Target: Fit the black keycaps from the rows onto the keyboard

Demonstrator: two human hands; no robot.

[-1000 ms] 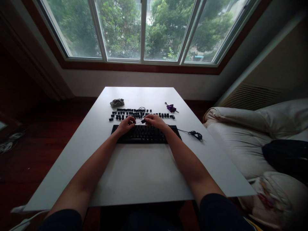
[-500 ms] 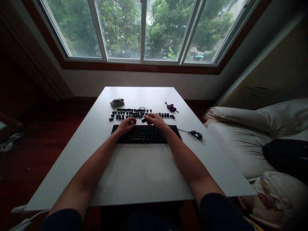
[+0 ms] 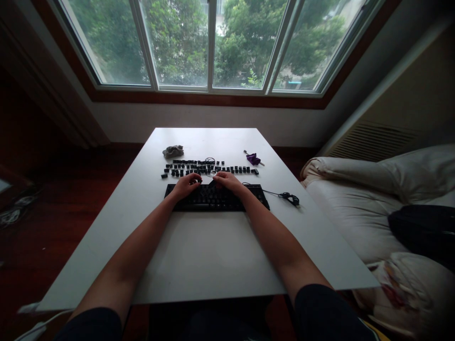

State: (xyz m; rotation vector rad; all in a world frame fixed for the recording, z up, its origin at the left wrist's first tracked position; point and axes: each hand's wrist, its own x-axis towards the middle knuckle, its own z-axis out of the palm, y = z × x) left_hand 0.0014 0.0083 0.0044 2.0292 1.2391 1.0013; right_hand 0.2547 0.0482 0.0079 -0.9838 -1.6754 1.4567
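A black keyboard (image 3: 209, 203) lies on the white table, below both my hands. My right hand (image 3: 229, 182) is closed over its upper middle, pinching a small dark keycap puller (image 3: 213, 183) that points down at the keys. Just left of it, my left hand (image 3: 186, 186) rests at the keyboard's upper left with curled fingers. Something small and dark shows at those fingertips, too small to name. Beyond the hands, loose black keycaps (image 3: 180, 166) stand in rows on the table, some hidden behind my right hand.
A crumpled grey cloth (image 3: 173, 151) lies at the back left of the white table (image 3: 199, 260). At the back right is a purple cloth-like thing (image 3: 253, 159) with a thin stick. A bundled black cable (image 3: 289, 199) sits right of the keyboard. A pale sofa (image 3: 348, 203) stands beyond the right edge.
My right hand has come down toward the keyboard, and the keycap puller has turned from pointing left to pointing down. The left hand has hardly moved.
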